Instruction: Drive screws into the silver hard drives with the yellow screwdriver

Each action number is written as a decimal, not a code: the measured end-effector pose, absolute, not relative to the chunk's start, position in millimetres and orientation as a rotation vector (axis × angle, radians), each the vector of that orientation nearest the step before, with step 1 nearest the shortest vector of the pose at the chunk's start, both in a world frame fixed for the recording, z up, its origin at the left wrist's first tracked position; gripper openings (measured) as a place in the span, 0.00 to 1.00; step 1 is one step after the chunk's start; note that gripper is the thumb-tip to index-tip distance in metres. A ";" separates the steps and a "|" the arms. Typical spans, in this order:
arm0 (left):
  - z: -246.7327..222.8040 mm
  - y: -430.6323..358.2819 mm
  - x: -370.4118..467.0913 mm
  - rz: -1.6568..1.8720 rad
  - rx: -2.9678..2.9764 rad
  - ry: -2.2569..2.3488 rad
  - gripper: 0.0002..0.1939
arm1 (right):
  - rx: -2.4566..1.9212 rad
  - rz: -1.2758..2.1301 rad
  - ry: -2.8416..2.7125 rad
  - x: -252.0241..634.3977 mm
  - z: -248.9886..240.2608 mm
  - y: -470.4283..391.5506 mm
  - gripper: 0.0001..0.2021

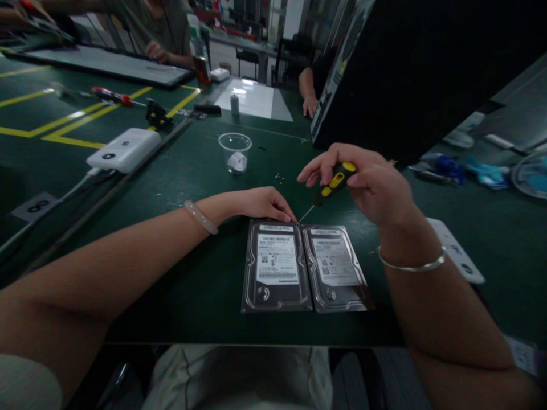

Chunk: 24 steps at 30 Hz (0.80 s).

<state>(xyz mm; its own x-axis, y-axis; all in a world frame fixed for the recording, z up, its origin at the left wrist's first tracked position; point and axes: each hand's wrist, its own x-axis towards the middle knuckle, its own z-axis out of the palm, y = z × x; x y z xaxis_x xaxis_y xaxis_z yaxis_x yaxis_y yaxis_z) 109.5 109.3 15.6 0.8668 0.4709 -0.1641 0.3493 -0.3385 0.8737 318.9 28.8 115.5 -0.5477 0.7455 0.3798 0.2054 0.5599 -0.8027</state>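
Two hard drives lie flat side by side, labels up: the left hard drive (277, 296) and the right hard drive (354, 290). My left hand (267, 203) is at the far edge of the left drive, its thumb and forefinger closed together by the far right corner. Whatever is between those fingertips is too small to make out. In my right hand (376, 182) is a yellow and black screwdriver (335, 183), tilted, its shaft pointing down to the left. The tip meets the area beside my left fingertips, near the gap between the drives. Several tiny screws (280, 179) lie beyond my left hand.
A clear plastic cup (235, 154) with white paper inside stands beyond the screws. White power strips (123, 149) sit left and right. A large black panel (410, 74) rises at the right. Another screwdriver (111, 97) lies far left. Other people's hands (310, 105) are across the table.
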 end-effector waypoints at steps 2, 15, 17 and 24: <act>15.7 109.2 109.3 0.130 1.959 0.601 0.14 | -0.745 0.945 -2.047 316.8 113.3 28.6 0.05; 17.8 108.0 109.7 0.124 1.952 0.586 0.13 | -0.922 0.916 -1.933 308.2 111.8 26.8 0.07; 17.9 108.2 109.6 0.126 1.961 0.585 0.14 | -0.949 0.942 -1.926 309.9 111.7 27.1 0.11; 15.6 109.3 109.7 0.139 1.944 0.588 0.12 | -1.037 0.632 -2.059 315.5 113.3 27.3 0.11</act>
<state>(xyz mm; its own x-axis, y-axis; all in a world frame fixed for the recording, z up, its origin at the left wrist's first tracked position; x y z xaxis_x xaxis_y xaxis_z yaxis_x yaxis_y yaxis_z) 109.7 109.3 15.6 0.8723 0.4605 -0.1641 0.3389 -0.3276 0.8819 315.5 27.3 113.3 -0.4055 0.8272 0.3891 0.4666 0.5533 -0.6900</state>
